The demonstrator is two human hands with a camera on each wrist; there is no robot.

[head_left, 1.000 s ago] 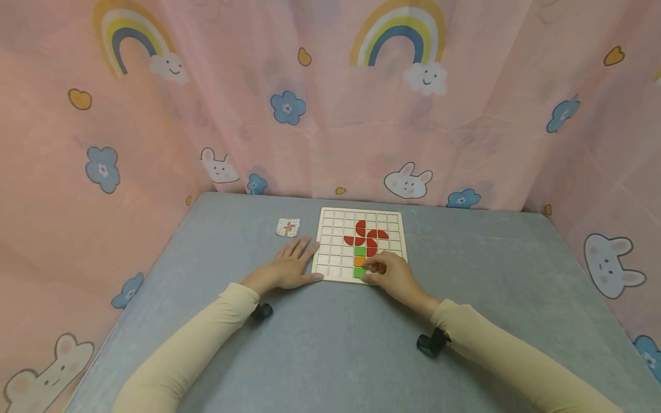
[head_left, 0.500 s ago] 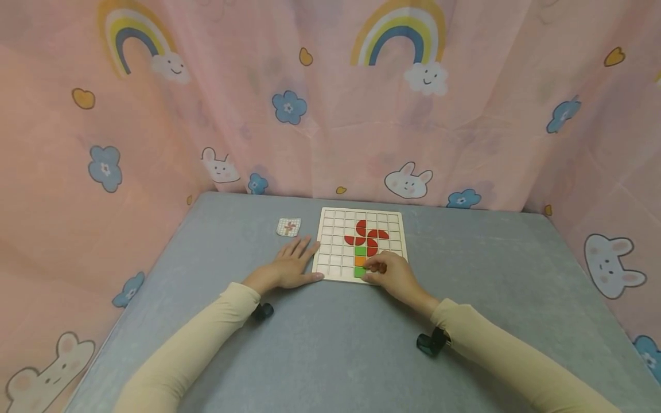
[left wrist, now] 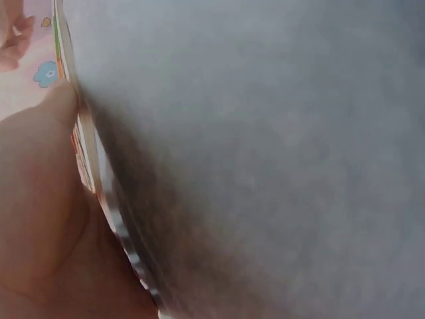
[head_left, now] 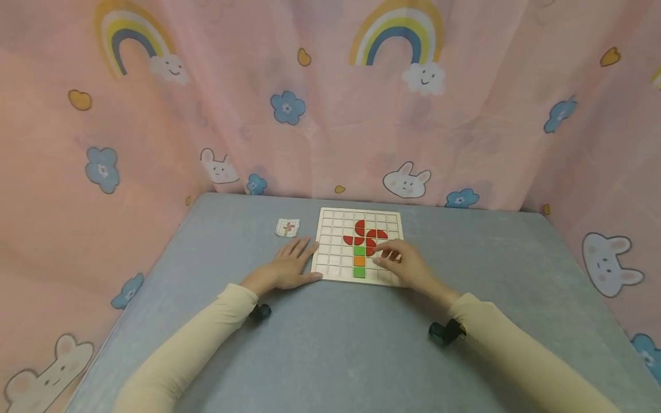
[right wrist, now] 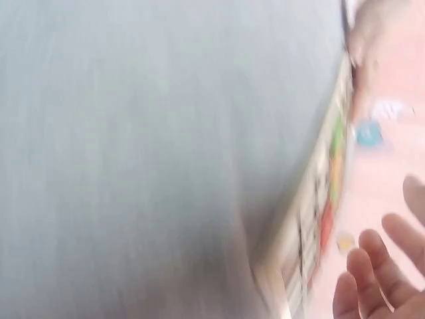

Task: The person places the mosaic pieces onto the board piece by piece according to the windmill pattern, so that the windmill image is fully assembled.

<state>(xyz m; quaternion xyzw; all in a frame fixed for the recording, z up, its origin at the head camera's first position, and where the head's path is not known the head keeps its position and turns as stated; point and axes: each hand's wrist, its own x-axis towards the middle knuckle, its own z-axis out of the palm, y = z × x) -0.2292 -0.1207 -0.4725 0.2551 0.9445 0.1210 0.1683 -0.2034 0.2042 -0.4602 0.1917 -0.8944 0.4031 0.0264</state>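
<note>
A wooden grid board [head_left: 334,258] lies flat on the table. Red quarter-round pieces [head_left: 360,225] form a pinwheel on it. Below them runs a column of a green square [head_left: 359,250], an orange square [head_left: 359,261] and another green square [head_left: 359,272]. My left hand [head_left: 285,267] lies with spread fingers on the table, thumb and fingertips touching the board's left edge. Over the board's right part hovers my right hand [head_left: 405,264], its fingers loosely bent. Spread fingers [right wrist: 375,266] with nothing between them show in the right wrist view, which is blurred.
A small pattern card [head_left: 287,228] with a printed red pinwheel lies left of the board. The grey table [head_left: 330,344] reaches back to a pink printed curtain [head_left: 330,137], which also hangs at both sides.
My right hand has lifted off the green and orange squares and shifted right and slightly away from me, uncovering that column. The left hand has stayed put.
</note>
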